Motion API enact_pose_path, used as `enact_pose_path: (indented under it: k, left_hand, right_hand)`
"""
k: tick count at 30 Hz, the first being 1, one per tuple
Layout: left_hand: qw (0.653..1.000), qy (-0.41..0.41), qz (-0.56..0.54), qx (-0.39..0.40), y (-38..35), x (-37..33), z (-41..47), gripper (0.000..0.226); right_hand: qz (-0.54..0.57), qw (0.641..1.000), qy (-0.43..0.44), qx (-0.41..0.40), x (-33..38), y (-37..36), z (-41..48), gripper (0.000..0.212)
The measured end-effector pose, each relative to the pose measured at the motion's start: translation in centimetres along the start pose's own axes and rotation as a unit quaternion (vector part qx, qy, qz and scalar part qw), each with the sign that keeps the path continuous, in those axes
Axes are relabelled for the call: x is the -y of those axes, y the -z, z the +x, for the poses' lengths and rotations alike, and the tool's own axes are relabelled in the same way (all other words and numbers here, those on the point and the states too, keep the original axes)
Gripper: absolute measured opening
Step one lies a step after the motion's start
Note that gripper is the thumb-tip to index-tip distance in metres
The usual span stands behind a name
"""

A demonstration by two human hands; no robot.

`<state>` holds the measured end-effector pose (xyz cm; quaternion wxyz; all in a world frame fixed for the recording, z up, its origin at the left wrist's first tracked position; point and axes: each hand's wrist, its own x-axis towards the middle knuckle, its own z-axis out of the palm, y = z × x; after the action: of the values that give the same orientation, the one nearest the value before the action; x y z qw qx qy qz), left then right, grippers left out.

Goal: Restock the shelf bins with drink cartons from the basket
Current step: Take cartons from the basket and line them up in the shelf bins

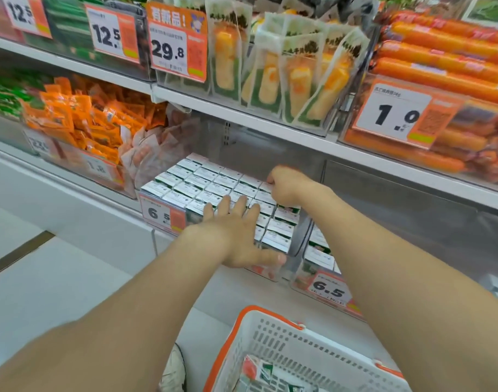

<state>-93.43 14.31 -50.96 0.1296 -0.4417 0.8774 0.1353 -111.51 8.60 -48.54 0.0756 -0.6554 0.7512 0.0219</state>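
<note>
White cartons (202, 182) in bin (296, 244), left hand (236, 233) flat on them, right hand (284, 185) curled, grip unclear

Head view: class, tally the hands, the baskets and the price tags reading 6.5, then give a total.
Hands: 2, the left hand and the right hand
Baskets: 1, the white basket
6.5 price tags: 2, left bin's tag and right bin's tag
Total: 5

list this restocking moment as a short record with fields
bin: clear, packed with cartons, price tag reads 6.5
left hand: flat on the front cartons' tops, fingers straight
right hand: fingers curled over a carton at the bin's right edge; grip unclear
basket: white, orange rim, below the hands, a few cartons inside
</note>
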Motion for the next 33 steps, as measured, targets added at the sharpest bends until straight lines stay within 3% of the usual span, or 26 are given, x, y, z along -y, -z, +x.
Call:
enact_pose_path:
  k: [4,7,10,12,14,17,19,21,23,28,32,33]
  left_hand:
    - [0.999,-0.006,0.006,-0.049,0.3,-0.3,-0.5,0.115]
    - [0.993,-0.017,-0.006,-0.120,1.0,-0.9,-1.7,0.088]
    - [0.975,-0.033,-0.079,-0.204,1.2,-1.7,-3.5,0.054]
    - [0.969,-0.051,-0.119,-0.213,0.4,-2.3,-4.6,0.034]
    - [0.977,-0.082,-0.107,-0.165,-1.3,-3.4,-5.5,0.023]
    - [0.989,-0.139,-0.029,-0.048,-5.0,-5.9,-6.7,0.017]
    - [0.990,-0.133,0.011,0.047,-8.1,-7.5,-6.6,0.021]
    - [0.982,-0.115,0.050,0.141,-11.6,-8.5,-5.8,0.029]
    - [0.971,-0.108,0.073,0.202,-15.2,-9.1,-4.5,0.021]
    - [0.966,-0.075,0.061,0.240,-25.0,-8.8,-2.4,0.004]
    - [0.963,-0.028,0.007,0.266,-32.3,-8.3,-1.7,0.017]
    - [0.960,-0.014,-0.005,0.278,-33.6,-8.4,-1.6,0.016]
  right_hand:
    - [-0.036,0.999,0.036,0.011,0.6,0.2,-2.2,0.001]
    - [0.005,0.990,0.068,-0.121,1.2,-0.3,-6.2,0.009]
    - [0.092,0.948,0.105,-0.287,1.3,-1.8,-12.6,0.029]
    - [0.137,0.909,0.124,-0.374,1.0,-3.1,-17.6,0.022]
    - [0.155,0.897,0.137,-0.390,0.6,-4.9,-21.7,0.017]
    - [0.150,0.919,0.156,-0.328,-0.3,-9.2,-25.5,0.020]
    - [0.131,0.946,0.157,-0.253,-1.3,-12.9,-26.8,0.022]
    - [0.087,0.980,0.131,-0.126,-2.6,-16.7,-27.5,0.023]
    - [0.023,0.994,0.103,0.019,-4.2,-20.1,-27.9,0.021]
    - [0.026,0.973,0.077,0.216,-7.0,-28.3,-28.0,0.014]
    - [0.043,0.955,0.051,0.288,-9.1,-33.1,-27.6,0.010]
    - [0.047,0.955,0.035,0.290,-9.5,-34.0,-27.4,0.019]
